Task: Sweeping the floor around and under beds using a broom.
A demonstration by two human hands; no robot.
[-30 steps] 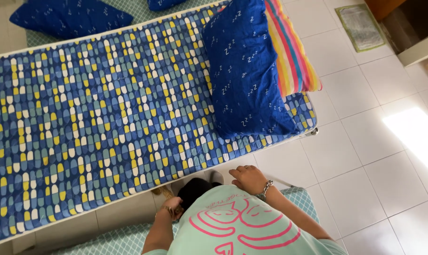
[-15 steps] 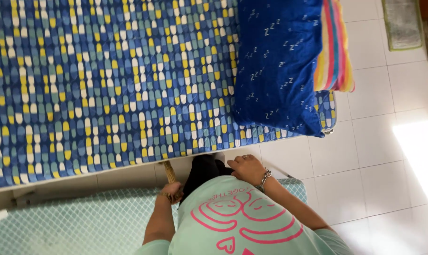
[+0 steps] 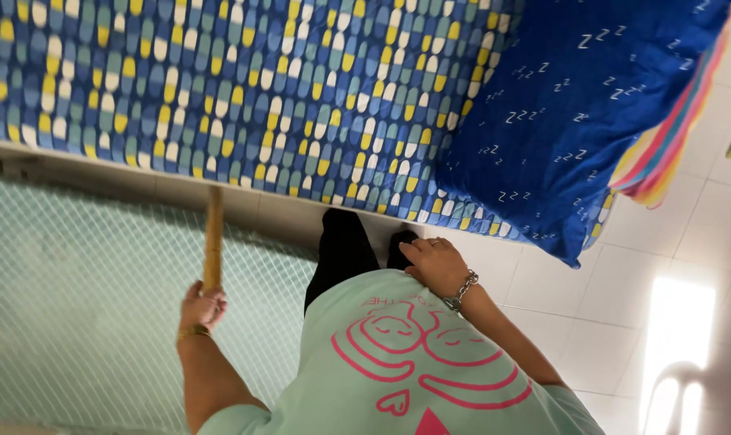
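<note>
The left hand (image 3: 202, 306) has its fingers wrapped around a wooden broom handle (image 3: 213, 235) at centre-left, its far end hidden under the patterned bed (image 3: 220, 89). The right hand (image 3: 434, 263) rests loosely curled. Sweeping looks underway, progress unseen.

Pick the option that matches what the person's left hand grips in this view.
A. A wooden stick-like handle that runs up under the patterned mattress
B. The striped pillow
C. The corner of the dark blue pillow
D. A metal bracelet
A. The left hand is closed around a wooden handle whose upper end disappears beneath the patterned mattress; the dark blue pillow lies far from it.
</note>
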